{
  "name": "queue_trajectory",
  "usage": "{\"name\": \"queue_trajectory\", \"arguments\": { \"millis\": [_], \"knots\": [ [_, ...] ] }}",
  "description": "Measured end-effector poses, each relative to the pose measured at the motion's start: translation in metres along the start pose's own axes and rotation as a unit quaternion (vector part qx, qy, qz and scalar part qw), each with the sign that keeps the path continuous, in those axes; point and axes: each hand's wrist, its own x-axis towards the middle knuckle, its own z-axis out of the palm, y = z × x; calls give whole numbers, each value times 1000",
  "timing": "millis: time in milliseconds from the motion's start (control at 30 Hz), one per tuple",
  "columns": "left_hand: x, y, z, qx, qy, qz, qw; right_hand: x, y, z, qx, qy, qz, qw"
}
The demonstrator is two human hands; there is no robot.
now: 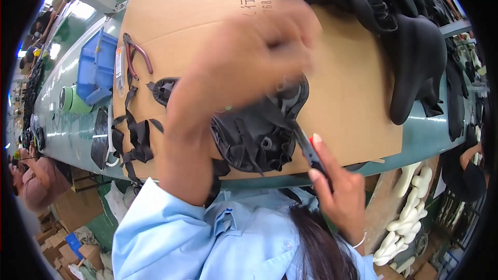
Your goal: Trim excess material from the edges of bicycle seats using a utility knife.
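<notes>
A black bicycle saddle (259, 135) lies upside down on a sheet of brown cardboard (353, 103), its underside and folded cover edge showing. My left hand (254, 57) is raised above it, blurred by motion, and whether it holds anything I cannot tell. My right hand (337, 192) grips a small black tool with a red spot (307, 148), whose tip rests at the saddle's right edge.
Finished black saddles (410, 46) are piled at the back right. Red-handled pliers (136, 54), black cover scraps (132, 135), a blue bin (96, 67) and a green tape roll (70, 99) sit at the left. White foam pieces (410, 212) stand below right. Another person (36, 181) works at far left.
</notes>
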Motion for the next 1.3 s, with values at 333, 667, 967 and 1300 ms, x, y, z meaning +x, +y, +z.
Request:
{"name": "queue_trajectory", "arguments": {
  "millis": [333, 667, 967, 1300],
  "knots": [
    [-7, -68, 21, 307, 84, 333, 888, 40, 9, -7, 232, -73, 113, 963],
    [3, -73, 8, -50, 326, -4, 944, -28, -11, 35, 186, 51, 112, 975],
    [-89, -30, -14, -108, 35, -177, 978, 64, 33, -57, -91, -84, -190, 974],
    [-38, -31, 15, -453, 196, -59, 868, 26, -11, -56, -297, -129, -138, 936]
  ]
}}
